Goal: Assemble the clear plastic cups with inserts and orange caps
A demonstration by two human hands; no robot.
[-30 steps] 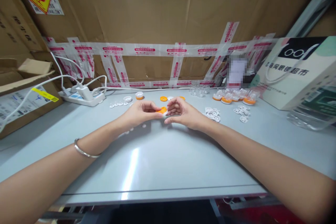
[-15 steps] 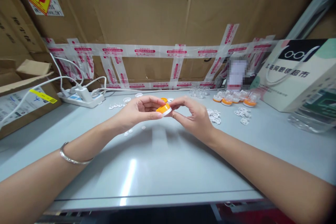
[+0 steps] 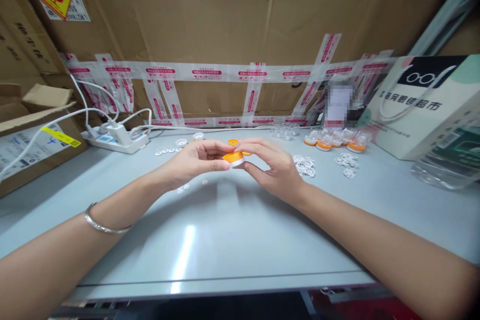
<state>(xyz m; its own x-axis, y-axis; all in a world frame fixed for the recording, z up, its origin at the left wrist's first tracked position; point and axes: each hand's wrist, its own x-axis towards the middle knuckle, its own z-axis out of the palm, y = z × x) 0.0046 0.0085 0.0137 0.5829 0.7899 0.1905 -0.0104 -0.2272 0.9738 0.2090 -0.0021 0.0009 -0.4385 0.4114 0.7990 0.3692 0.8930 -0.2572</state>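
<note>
From here, I see open room on the grey tabletop [image 3: 232,240] on the near side of the left hand [image 3: 198,160] and right hand [image 3: 277,167], past some small white discs [image 3: 183,189] just nearer than the left. Beyond both, an orange ring [image 3: 233,142] lies in the way, and the cardboard wall [image 3: 225,10] shuts off the back. The power strip [image 3: 120,142] blocks the left hand's far left; white perforated pieces [image 3: 304,165] lie close to the right hand's right.

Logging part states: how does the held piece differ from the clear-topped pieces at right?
Held piece is raised, in left hand and right hand; clear-topped pieces sit on the table. Held piece shows orange above white; clear-topped pieces have orange at the bottom. Both have orange parts.
</note>
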